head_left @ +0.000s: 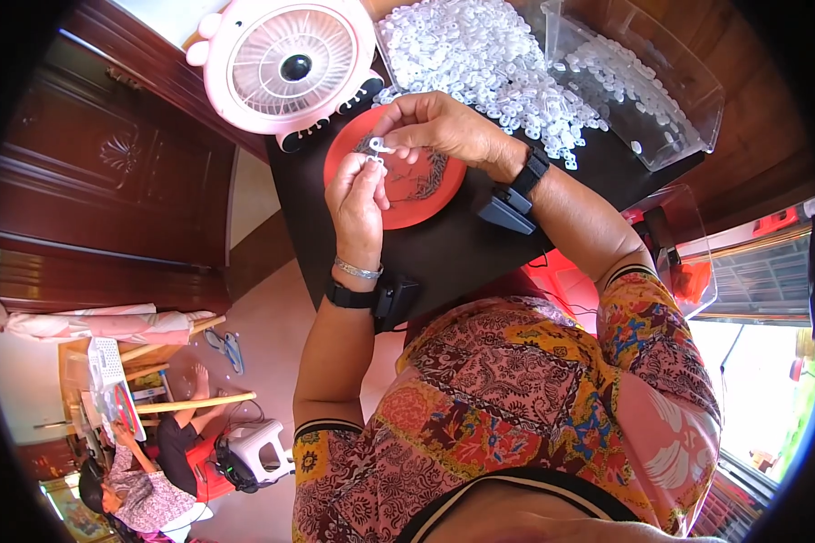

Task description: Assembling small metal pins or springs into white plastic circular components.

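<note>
Over a round red plate [406, 217], my two hands meet close together. My left hand [357, 201] is closed, thumb and fingertips pinching a small white plastic piece. From above and to the right comes my right hand [448, 131], its thumb and forefinger closed on a white plastic piece [378, 144] with a round hole. Whether the two hands grip one piece or two touching ones, I cannot tell. Thin grey nail-like pins [427, 187] lie scattered in the plate below my fingers. Dark bands with small boxes sit on both wrists.
A big heap of similar white pieces [484, 59] covers the table's far side. Right of it, a clear plastic bin [675, 140] lies with more pieces inside. A pink fan [215, 81] stands at the far left of the black table [462, 262]. Another person [149, 489] sits at lower left.
</note>
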Action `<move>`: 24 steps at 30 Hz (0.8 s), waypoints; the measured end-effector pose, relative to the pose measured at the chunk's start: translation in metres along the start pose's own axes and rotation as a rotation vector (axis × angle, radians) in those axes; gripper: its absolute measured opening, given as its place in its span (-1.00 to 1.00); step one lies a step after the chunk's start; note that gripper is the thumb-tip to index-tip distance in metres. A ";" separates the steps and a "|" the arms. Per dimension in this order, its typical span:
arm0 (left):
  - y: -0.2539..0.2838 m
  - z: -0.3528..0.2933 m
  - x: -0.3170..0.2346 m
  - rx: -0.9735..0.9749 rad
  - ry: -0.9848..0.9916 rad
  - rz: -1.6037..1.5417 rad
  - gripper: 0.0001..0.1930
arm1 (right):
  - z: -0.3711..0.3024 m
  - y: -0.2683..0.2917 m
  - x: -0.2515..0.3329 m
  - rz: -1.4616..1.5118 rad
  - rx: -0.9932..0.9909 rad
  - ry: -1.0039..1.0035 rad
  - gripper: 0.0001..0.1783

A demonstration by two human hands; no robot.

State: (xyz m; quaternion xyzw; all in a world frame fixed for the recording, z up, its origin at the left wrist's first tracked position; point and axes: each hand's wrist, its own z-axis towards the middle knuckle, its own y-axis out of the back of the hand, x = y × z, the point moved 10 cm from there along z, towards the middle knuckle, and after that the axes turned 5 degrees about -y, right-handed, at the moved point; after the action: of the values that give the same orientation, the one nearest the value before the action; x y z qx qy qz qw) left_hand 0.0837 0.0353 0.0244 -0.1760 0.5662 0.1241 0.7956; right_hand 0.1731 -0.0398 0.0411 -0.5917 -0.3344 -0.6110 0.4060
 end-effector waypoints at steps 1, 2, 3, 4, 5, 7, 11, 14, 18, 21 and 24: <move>-0.001 0.000 -0.001 0.003 -0.006 0.005 -0.84 | 0.000 0.001 0.000 0.002 -0.001 0.000 -0.79; -0.001 0.000 -0.002 0.005 -0.012 0.010 -0.84 | -0.001 0.001 -0.001 0.015 0.002 -0.006 -0.80; -0.001 0.000 -0.003 0.006 -0.012 0.011 -0.84 | -0.001 0.001 -0.001 0.027 0.004 -0.013 -0.80; -0.002 0.000 -0.003 0.006 -0.007 0.014 -0.84 | -0.002 0.001 0.000 0.029 0.003 -0.012 -0.80; -0.001 0.000 -0.002 0.005 -0.002 0.017 -0.84 | -0.002 0.001 0.001 0.055 -0.008 -0.025 -0.82; -0.001 0.000 -0.001 0.004 0.007 0.017 -0.84 | -0.003 0.002 0.000 0.082 -0.018 -0.038 -0.83; -0.002 0.000 0.001 0.022 0.017 0.013 -0.84 | -0.003 0.002 -0.001 0.089 -0.007 -0.038 -0.83; -0.002 0.000 0.000 0.021 0.007 0.009 -0.83 | -0.003 0.000 -0.001 0.090 -0.005 -0.042 -0.83; -0.002 -0.001 0.000 0.009 0.022 0.032 -0.83 | -0.004 0.000 0.004 0.012 -0.013 0.015 -0.83; 0.000 -0.001 0.003 0.007 0.022 0.039 -0.82 | -0.006 0.000 0.009 -0.060 -0.039 0.036 -0.83; -0.001 0.000 0.003 0.016 -0.005 0.069 -0.81 | -0.005 0.001 0.006 -0.053 -0.017 0.023 -0.83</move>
State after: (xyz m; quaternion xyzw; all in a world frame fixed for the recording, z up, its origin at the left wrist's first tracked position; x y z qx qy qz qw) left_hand 0.0851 0.0346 0.0216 -0.1494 0.5708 0.1474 0.7938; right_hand 0.1718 -0.0451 0.0463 -0.5790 -0.3401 -0.6312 0.3881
